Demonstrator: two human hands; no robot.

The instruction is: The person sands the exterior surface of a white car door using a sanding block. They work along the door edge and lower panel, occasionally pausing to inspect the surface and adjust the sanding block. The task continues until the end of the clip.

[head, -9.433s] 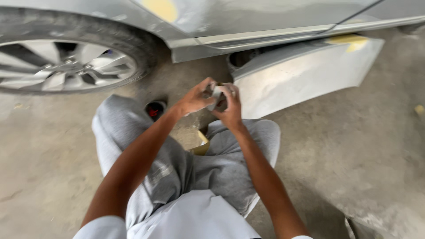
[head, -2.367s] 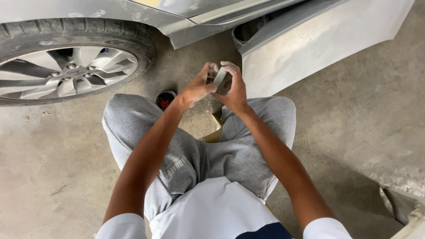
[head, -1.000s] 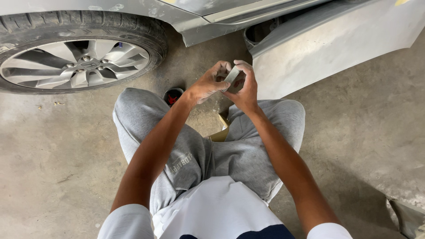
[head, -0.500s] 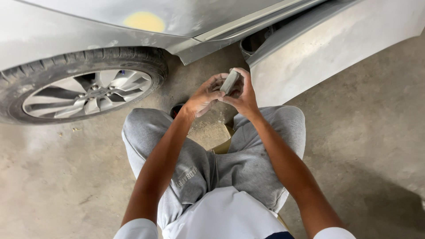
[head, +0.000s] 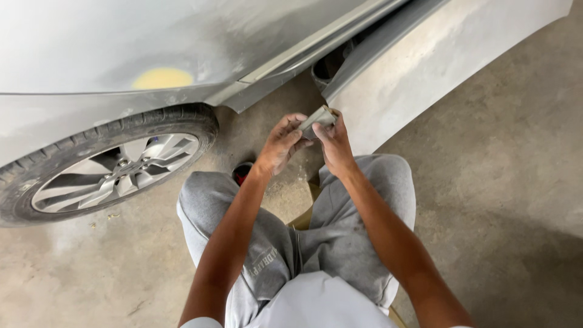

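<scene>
I sit low in front of a grey car. My left hand (head: 280, 143) and my right hand (head: 331, 141) meet above my knees, both gripping a small grey folded pad, likely sandpaper (head: 317, 119). The left fingers pinch its near end, the right thumb and fingers hold its far end. Just beyond the pad leans a loose grey body panel (head: 425, 61) with dull sanded patches. The car body (head: 121, 42) above the wheel carries a yellow filler spot (head: 162, 78).
An alloy wheel with its tyre (head: 109, 170) stands at left. A small dark tin with a red inside (head: 243, 172) rests on the concrete floor (head: 516, 182) by my left knee. A low seat edge (head: 302, 220) shows between my legs.
The view has tilted up and shifted, so more of the car body and the yellow spot show. My hands stay together on the pad, turning it slightly.
</scene>
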